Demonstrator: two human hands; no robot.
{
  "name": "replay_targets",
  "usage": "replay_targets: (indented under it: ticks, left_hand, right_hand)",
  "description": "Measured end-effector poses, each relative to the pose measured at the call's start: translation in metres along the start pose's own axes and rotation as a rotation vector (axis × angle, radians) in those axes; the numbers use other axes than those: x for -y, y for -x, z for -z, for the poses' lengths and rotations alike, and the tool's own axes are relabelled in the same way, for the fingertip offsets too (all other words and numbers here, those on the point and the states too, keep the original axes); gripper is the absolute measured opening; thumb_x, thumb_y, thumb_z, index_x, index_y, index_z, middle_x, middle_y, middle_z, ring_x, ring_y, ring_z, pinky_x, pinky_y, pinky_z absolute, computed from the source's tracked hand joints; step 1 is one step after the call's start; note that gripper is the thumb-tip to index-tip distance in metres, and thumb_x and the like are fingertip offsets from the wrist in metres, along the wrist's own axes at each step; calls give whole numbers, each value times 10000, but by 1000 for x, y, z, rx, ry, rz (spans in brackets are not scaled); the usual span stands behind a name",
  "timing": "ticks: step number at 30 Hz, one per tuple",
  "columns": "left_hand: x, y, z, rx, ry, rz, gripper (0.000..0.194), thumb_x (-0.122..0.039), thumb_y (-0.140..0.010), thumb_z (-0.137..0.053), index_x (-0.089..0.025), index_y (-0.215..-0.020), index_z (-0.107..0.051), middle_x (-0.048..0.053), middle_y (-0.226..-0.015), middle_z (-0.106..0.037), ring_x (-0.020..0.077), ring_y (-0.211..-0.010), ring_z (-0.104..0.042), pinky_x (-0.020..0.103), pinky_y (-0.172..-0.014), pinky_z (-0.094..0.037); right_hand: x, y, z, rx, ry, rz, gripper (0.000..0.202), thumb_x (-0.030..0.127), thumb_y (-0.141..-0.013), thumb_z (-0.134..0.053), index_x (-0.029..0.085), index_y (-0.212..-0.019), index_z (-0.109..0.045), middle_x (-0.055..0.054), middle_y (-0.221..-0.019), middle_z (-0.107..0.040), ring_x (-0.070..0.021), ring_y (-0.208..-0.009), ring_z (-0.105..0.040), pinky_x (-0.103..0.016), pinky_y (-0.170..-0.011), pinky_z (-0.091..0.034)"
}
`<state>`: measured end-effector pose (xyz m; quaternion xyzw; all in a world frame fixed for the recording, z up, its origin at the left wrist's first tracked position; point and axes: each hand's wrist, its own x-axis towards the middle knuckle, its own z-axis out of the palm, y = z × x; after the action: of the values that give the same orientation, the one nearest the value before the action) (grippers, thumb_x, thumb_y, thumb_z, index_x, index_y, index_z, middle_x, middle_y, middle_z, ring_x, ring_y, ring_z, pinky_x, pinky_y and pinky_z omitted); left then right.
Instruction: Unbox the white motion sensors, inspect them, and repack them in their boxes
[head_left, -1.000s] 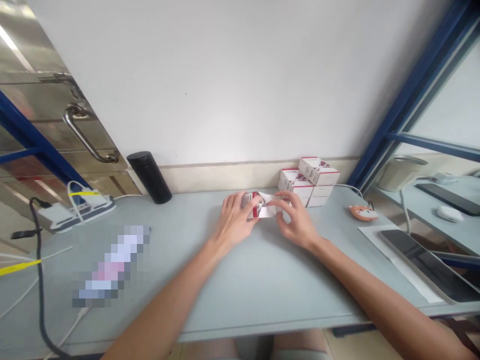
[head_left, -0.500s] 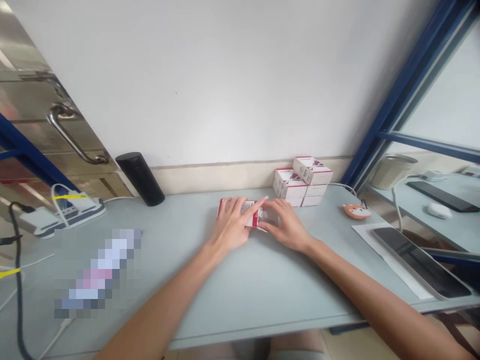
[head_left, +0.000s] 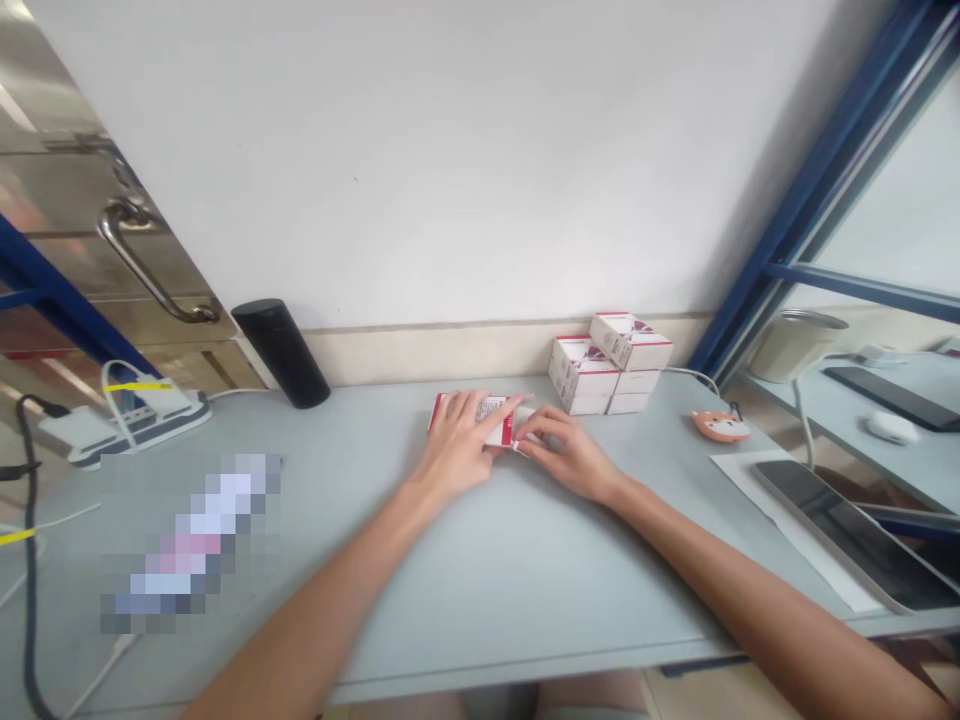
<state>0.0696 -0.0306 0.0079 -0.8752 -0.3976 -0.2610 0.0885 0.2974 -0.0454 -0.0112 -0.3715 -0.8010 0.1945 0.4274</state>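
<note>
A small white and red box (head_left: pixel 495 432) lies on the grey-blue table (head_left: pixel 480 570), its right end open with a pale flap sticking out. My left hand (head_left: pixel 459 437) is wrapped over the box and holds it down. At the open end is my right hand (head_left: pixel 566 452), its thumb and forefinger pinched together at the edge of a flap. What the other right fingers touch is hard to make out. Behind and to the right stand several similar white and red boxes (head_left: pixel 585 378), stacked against the wall.
A black cylinder (head_left: pixel 282 355) stands at the back left, near a power strip (head_left: pixel 142 430) with cables. Left front lies a blurred-out object (head_left: pixel 199 540). On the right are an orange animal-shaped item (head_left: pixel 721 426), a white paper (head_left: pixel 780 530) and a phone (head_left: pixel 855 530).
The fingers of my right hand have drawn together at the box's open end, where they were spread around the flap. The view has shifted slightly.
</note>
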Motion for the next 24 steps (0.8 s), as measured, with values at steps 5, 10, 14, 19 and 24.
replay_targets:
  ticks: [5, 10, 14, 19, 24]
  left_hand:
    - [9, 1, -3, -12, -30, 69, 738, -270, -895, -757, -380, -1571, -482, 101, -1344, -569, 324, -1247, -507, 509, -1128, -393]
    - [15, 4, -4, -25, -44, 125, 738, -295, -895, -757, -386, -1571, -475, 97, -1392, -555, 329, -1232, -497, 514, -1107, -406]
    - [13, 4, -1, -12, -35, 121, 746, -255, -884, -760, -390, -1564, -485, 86, -1358, -570, 323, -1219, -497, 499, -1104, -410]
    - [11, 3, -2, -31, -15, 97, 739, -233, -864, -781, -369, -1542, -523, 90, -1352, -580, 323, -1244, -500, 496, -1124, -396]
    - [11, 2, -3, -76, 42, 35, 751, -302, -867, -806, -344, -1555, -507, 107, -1402, -576, 321, -1278, -519, 500, -1143, -385]
  right_hand:
    - [-9, -2, 11, -93, 214, -149, 156, 332, -1016, -598, 243, -1023, -726, -53, -980, -644, -207, -859, -656, -357, -835, -529]
    - [-25, 0, 21, 24, 548, -278, 186, 269, -1023, -547, 236, -1040, -730, -79, -1091, -690, -254, -950, -682, -424, -899, -494]
    - [-26, 3, 28, -14, 681, -233, 188, 231, -980, -574, 230, -1041, -752, -98, -1080, -696, -303, -1046, -664, -464, -937, -481]
    - [-11, 0, 32, -234, 542, -26, 295, 178, -938, -579, 246, -1155, -766, -100, -1158, -706, -299, -1097, -642, -464, -974, -484]
    - [6, -2, 17, -33, 308, -34, 269, 275, -1025, -540, 244, -1068, -804, -63, -974, -756, -229, -854, -659, -411, -880, -495]
